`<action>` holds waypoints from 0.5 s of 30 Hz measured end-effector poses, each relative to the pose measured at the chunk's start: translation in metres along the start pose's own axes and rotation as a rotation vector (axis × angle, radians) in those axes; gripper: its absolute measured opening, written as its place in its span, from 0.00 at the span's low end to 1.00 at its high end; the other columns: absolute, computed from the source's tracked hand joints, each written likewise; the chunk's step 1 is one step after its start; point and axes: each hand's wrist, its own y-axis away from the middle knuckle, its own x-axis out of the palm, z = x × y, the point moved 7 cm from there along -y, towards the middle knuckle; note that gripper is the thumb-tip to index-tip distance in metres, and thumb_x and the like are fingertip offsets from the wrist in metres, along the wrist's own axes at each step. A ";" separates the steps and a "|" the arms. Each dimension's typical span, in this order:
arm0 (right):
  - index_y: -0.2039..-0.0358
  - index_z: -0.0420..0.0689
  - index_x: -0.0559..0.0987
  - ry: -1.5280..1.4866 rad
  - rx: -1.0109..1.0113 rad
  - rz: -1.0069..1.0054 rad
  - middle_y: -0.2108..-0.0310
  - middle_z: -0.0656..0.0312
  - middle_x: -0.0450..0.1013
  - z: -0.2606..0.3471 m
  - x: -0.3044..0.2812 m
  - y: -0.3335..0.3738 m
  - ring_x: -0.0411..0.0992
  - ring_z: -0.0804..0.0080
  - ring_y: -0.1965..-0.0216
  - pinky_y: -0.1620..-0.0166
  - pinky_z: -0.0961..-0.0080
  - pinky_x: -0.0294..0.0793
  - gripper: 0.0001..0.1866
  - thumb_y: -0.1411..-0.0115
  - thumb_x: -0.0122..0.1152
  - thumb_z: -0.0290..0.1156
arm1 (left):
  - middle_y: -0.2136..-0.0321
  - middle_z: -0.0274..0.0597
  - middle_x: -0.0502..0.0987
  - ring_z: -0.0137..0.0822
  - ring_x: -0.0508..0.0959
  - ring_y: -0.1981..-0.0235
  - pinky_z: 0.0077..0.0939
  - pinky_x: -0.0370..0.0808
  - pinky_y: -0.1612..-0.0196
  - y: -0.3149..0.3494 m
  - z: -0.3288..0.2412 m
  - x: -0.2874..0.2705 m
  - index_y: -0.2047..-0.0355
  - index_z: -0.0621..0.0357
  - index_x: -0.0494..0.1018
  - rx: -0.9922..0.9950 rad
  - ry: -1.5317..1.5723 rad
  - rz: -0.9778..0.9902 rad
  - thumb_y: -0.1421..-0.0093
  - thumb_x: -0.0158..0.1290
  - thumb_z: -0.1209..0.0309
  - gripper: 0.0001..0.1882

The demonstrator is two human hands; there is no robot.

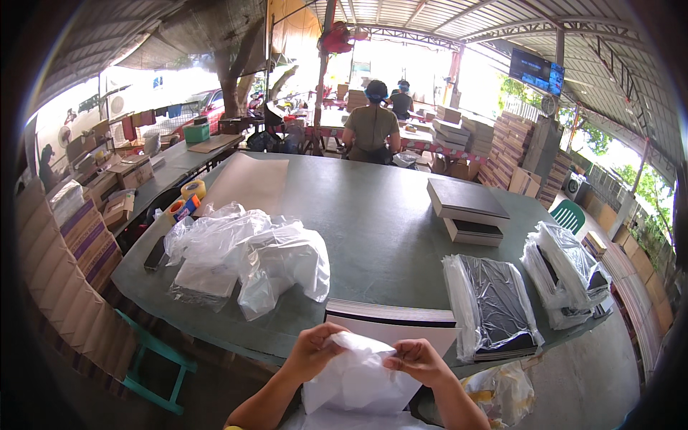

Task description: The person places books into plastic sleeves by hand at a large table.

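My left hand point(314, 351) and my right hand point(418, 362) pinch the top edge of a thin white plastic bag point(356, 380) at the table's near edge. The bag hangs between them, crumpled at its top. Right behind it is a thick, flat book-like block point(437, 334) with a pale face and dark, layered edges; its lower part is hidden by the bag and hands. To the left lies a loose heap of clear plastic bags point(276, 261). On the right rests a dark, flat block wrapped in clear plastic point(494, 308).
The green table point(358, 215) also holds more wrapped blocks point(570, 265) at the right, two dark-topped blocks point(469, 199), a brown paper sheet point(247, 179) and tape rolls point(192, 190). A teal stool point(159, 365) stands lower left. A person point(371, 129) sits beyond the table.
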 end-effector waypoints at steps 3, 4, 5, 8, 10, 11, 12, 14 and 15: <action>0.73 0.36 0.73 0.003 0.040 -0.002 0.78 0.67 0.69 0.002 0.006 -0.008 0.66 0.84 0.73 0.68 0.88 0.65 0.05 0.51 0.57 0.24 | 0.75 0.36 0.71 0.22 0.70 0.75 0.14 0.67 0.73 0.004 -0.005 -0.014 0.69 0.64 0.67 0.007 0.237 -0.125 0.50 0.47 0.80 0.07; 0.73 0.36 0.73 -0.046 0.036 -0.005 0.78 0.67 0.69 0.004 0.010 -0.010 0.66 0.85 0.73 0.67 0.89 0.65 0.05 0.50 0.56 0.24 | 0.75 0.36 0.71 0.22 0.70 0.75 0.13 0.67 0.73 0.005 -0.006 -0.018 0.69 0.64 0.67 -0.004 0.227 -0.132 0.49 0.47 0.79 0.06; 0.73 0.36 0.73 -0.049 0.029 0.010 0.78 0.67 0.69 0.002 0.015 -0.010 0.66 0.85 0.73 0.67 0.89 0.65 0.05 0.50 0.56 0.24 | 0.75 0.36 0.71 0.21 0.70 0.75 0.13 0.66 0.73 0.009 -0.003 -0.023 0.69 0.64 0.67 -0.030 0.221 -0.144 0.49 0.47 0.78 0.06; 0.74 0.35 0.73 -0.078 0.043 0.093 0.77 0.67 0.71 -0.009 0.029 -0.006 0.66 0.85 0.72 0.67 0.87 0.65 0.06 0.49 0.55 0.26 | 0.76 0.33 0.70 0.19 0.67 0.76 0.12 0.64 0.73 0.009 -0.006 -0.030 0.67 0.63 0.66 -0.038 0.203 -0.187 0.46 0.47 0.75 0.06; 0.73 0.35 0.74 -0.124 0.101 0.199 0.75 0.66 0.72 -0.021 0.039 0.000 0.67 0.84 0.71 0.66 0.86 0.66 0.07 0.48 0.54 0.26 | 0.78 0.31 0.69 0.18 0.66 0.77 0.11 0.63 0.74 0.003 -0.009 -0.036 0.67 0.63 0.67 -0.006 0.138 -0.224 0.46 0.47 0.74 0.06; 0.71 0.34 0.74 -0.121 0.106 0.213 0.73 0.64 0.72 -0.025 0.040 -0.001 0.68 0.83 0.68 0.63 0.86 0.67 0.08 0.48 0.53 0.26 | 0.78 0.31 0.69 0.18 0.66 0.77 0.11 0.63 0.74 -0.001 -0.005 -0.042 0.68 0.63 0.67 0.003 0.079 -0.253 0.46 0.47 0.74 0.06; 0.71 0.34 0.74 -0.163 0.109 0.227 0.73 0.64 0.72 -0.023 0.042 -0.001 0.68 0.83 0.68 0.63 0.86 0.67 0.08 0.48 0.54 0.27 | 0.79 0.31 0.69 0.18 0.67 0.78 0.12 0.63 0.75 -0.003 -0.002 -0.048 0.68 0.63 0.67 0.013 0.021 -0.280 0.47 0.47 0.75 0.06; 0.70 0.34 0.74 -0.246 0.112 0.250 0.73 0.65 0.72 -0.017 0.046 0.001 0.68 0.83 0.70 0.64 0.86 0.67 0.09 0.49 0.55 0.28 | 0.81 0.32 0.69 0.18 0.67 0.78 0.12 0.63 0.75 -0.005 -0.002 -0.056 0.69 0.62 0.67 0.099 -0.242 -0.303 0.48 0.46 0.76 0.05; 0.68 0.35 0.74 -0.358 0.109 0.286 0.72 0.65 0.72 -0.015 0.044 0.002 0.68 0.83 0.70 0.63 0.86 0.67 0.10 0.49 0.55 0.27 | 0.82 0.32 0.68 0.18 0.67 0.78 0.12 0.64 0.75 -0.005 -0.006 -0.059 0.69 0.62 0.68 0.143 -0.372 -0.311 0.48 0.46 0.77 0.05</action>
